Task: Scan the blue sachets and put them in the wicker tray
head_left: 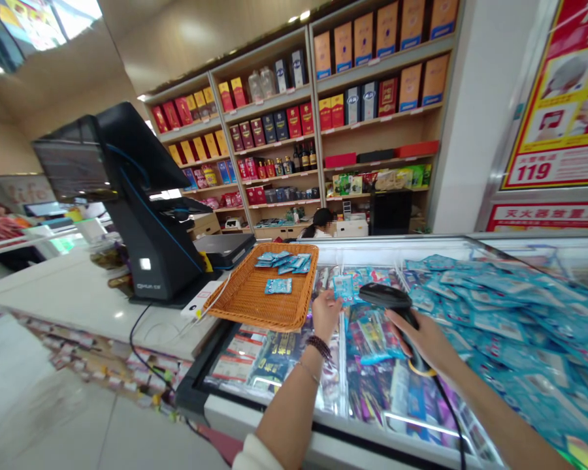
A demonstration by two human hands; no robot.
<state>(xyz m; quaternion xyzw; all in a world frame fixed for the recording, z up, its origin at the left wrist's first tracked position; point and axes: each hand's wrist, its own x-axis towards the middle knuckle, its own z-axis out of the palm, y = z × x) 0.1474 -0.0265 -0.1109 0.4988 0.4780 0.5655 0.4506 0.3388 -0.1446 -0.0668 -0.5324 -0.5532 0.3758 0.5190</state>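
Observation:
My left hand (326,314), with a beaded bracelet at the wrist, pinches a small blue packet (343,287) above the glass-topped freezer. Opposite it, my right hand (411,333) is wrapped round the handle of a black barcode scanner (386,297), its head turned toward the packet. The scanner's cord runs down to the lower edge of the view. Left of my hands, an orange wicker basket (255,318) holds several blue packets (279,286). On the right lies a big heap of similar blue packets (514,326).
A point-of-sale terminal (151,228) stands on the white counter (78,294) at the left, cords trailing by the basket. Under the freezer glass are coloured packages (411,398). Behind, a person's head (322,220) shows below shelves (274,104) of boxes and bottles.

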